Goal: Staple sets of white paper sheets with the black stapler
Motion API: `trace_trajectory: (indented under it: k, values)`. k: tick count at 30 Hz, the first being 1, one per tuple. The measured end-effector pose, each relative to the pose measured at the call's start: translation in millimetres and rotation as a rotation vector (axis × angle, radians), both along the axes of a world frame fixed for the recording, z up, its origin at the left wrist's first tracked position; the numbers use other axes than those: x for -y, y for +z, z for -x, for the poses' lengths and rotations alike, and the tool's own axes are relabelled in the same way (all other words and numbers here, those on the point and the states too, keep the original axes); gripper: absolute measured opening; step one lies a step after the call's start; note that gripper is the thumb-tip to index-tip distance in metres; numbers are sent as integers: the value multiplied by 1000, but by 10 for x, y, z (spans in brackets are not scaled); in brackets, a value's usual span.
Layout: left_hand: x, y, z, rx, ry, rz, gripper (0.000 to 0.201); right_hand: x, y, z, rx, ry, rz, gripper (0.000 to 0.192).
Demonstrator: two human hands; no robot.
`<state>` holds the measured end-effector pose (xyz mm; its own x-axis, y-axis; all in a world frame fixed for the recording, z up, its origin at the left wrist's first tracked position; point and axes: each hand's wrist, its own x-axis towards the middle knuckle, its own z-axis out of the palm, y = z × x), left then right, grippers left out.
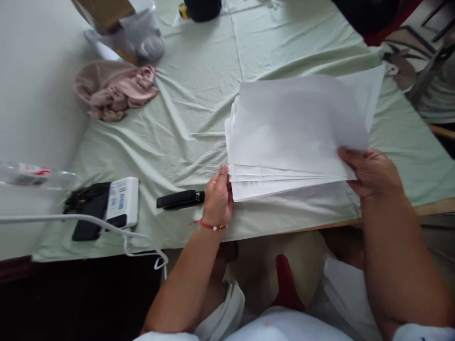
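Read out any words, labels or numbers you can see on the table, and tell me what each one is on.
Nothing here can be read.
White box: a label with blue marks, too blurred to read.
Plastic bottle: a red and white label, blurred.
Stack of papers held by the left hand and right hand: faint print on a lower sheet's edge, too small.

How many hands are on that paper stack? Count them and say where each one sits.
2. The left hand pinches the near left corner of the paper stack, beside a black stapler. The right hand grips the stack's near right edge, lifting the top sheets.
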<state>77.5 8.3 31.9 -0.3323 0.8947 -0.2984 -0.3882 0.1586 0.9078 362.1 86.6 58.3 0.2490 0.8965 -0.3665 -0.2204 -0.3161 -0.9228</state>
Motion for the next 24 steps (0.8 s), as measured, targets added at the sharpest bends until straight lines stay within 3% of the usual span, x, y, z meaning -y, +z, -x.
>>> trace_trajectory:
  k: [8, 13, 24]
  values:
    - [-10, 67, 123, -41, -34, 9, 56, 52, -51, -47, 12, 186, 46, 28]
    - [-24, 113, 179, -49, -108, -96, 62, 25, -120, -162, -20, 169, -60, 29]
    - [29, 43, 333, -334, -17, -265, 26, 61, -129, -216, 0, 286, -308, 33]
